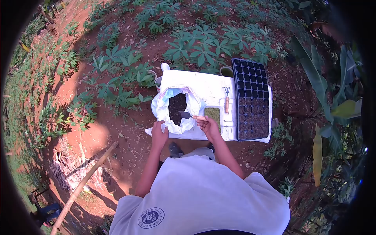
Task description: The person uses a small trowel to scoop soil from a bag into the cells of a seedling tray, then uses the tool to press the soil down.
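A white plastic bag (192, 102) with its rim rolled open stands on a white-covered table, dark soil (177, 105) inside it. My right hand (210, 127) is closed around the wooden handle of a small hand trowel (185, 114), whose dark blade points left over the soil. At the bag's near left edge, my left hand (159, 134) grips the plastic rim between thumb and fingers. Just beyond the right hand lies a clear tray of green, grainy material (212, 114). A small hand rake (226, 100) with a wooden handle rests to its right.
A black seedling tray (252, 100) lies along the right side of the white-covered table (188, 77); its nearer cells hold soil. Pots, one a green pot (226, 71), stand behind the table. Leafy plants (203, 49) grow beyond. A bamboo pole (84, 184) slants at lower left.
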`<state>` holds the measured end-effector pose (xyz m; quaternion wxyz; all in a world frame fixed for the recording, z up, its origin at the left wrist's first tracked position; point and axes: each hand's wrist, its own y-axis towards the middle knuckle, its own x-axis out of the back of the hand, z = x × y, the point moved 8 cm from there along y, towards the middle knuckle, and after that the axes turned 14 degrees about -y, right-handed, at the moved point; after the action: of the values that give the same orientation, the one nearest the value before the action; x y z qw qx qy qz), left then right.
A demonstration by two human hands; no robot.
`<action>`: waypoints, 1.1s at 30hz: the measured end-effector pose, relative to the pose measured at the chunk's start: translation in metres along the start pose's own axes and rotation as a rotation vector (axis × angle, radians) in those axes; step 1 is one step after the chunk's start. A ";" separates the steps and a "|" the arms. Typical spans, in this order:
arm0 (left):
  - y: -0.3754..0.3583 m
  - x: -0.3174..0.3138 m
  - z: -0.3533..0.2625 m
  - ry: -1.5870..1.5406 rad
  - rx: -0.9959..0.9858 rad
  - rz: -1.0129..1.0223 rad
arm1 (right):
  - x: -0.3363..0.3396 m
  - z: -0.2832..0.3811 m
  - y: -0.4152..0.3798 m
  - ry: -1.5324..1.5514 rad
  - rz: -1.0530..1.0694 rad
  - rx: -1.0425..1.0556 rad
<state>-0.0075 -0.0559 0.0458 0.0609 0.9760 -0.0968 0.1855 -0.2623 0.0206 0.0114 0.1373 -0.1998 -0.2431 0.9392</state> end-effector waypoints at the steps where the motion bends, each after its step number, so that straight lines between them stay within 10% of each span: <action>1: -0.003 0.000 -0.005 0.013 0.017 -0.003 | 0.004 0.005 -0.004 0.030 0.010 0.006; 14: -0.001 -0.077 -0.110 0.055 -0.025 0.092 | 0.156 0.077 -0.073 0.215 -0.175 0.249; 33: -0.003 -0.405 -0.148 0.027 0.131 0.615 | 0.443 0.115 -0.109 0.254 -0.719 0.341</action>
<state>-0.4288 0.0371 0.0311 -0.0598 0.9002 -0.3745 0.2142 -0.6864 0.2233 0.0232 0.5167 -0.1909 -0.1195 0.8260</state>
